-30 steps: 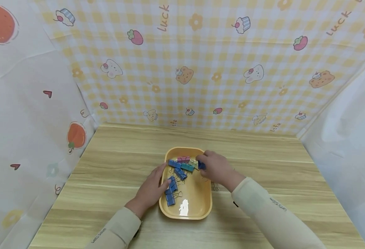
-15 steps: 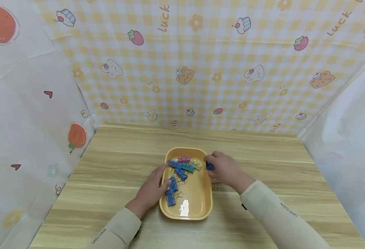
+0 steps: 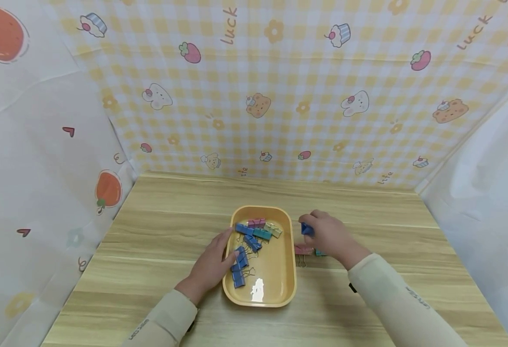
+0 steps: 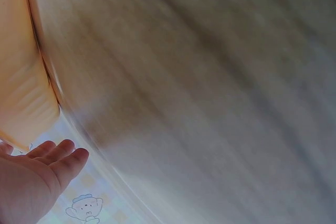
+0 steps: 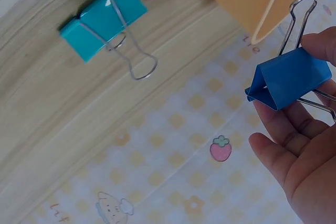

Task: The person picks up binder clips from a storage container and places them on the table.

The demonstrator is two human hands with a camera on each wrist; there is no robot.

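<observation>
compared with a second ago, the right hand (image 3: 329, 236) is farther out to the right: back then it's over the tray's far corner, now it's past the rim and above the wood-grain table (image 3: 366, 212). it's pinching a blue binder clip (image 5: 291, 80), thumb on top beside the upright wire handle, fingers underneath, the other handle pointing back toward the palm. so that clip is out of the tray, right at the fingertips.

now that the hand's shifted, you can see more of what's under it: a pink binder clip (image 3: 303, 249) on the table, below and left of the hand, and a teal binder clip (image 5: 105, 19) mostly hidden by it from the head view.

left hand (image 3: 210, 262) hasn't really budged. it rests against the left side of the yellow-orange tray (image 3: 295, 270), fingers fairly straight along the outside, thumb over the rim. some blue binder clips (image 3: 238, 278) sit right by that thumb, can't tell if it touches them. just right of the left fingertips, inside the tray, there's more blue, then a teal clip (image 3: 262, 234) and a pale yellow clip (image 3: 273, 230), with a pink one behind.
</observation>
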